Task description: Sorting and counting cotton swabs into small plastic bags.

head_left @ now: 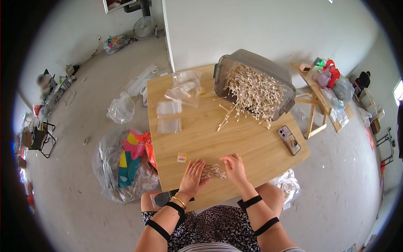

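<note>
One swab bundle (214,171) lies right of the yellow card (181,157), long axis roughly left-right. Left hand (194,172), nearer the card, extends fingers over the bundle's left end; right hand (235,167), farther right of the card: fingers curled, grip not determinable.

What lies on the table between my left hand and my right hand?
A small bunch of cotton swabs lies there, as the head view shows.
</note>
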A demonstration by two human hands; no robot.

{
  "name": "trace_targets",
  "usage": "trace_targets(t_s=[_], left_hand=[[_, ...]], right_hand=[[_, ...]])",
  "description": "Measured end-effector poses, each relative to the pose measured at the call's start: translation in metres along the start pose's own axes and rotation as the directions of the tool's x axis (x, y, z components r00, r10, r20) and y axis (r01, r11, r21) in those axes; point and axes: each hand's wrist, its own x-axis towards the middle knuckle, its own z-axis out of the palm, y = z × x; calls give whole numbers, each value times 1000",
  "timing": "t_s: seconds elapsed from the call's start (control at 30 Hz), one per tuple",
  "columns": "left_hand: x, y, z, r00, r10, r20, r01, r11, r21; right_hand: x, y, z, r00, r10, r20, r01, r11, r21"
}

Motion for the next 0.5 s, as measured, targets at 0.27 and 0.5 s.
trace_targets(t_s=[0.27,0.5], left_hand=[[-24,22,-23,961,-221,-164,210,974,-79],[-32,26,-17,969,-211,-126,216,976,27]], right_hand=[[-54,-6,-7,989,105,-107,-102,994,37],[-64,-15,13,993,46,-113,-56,995,-87]])
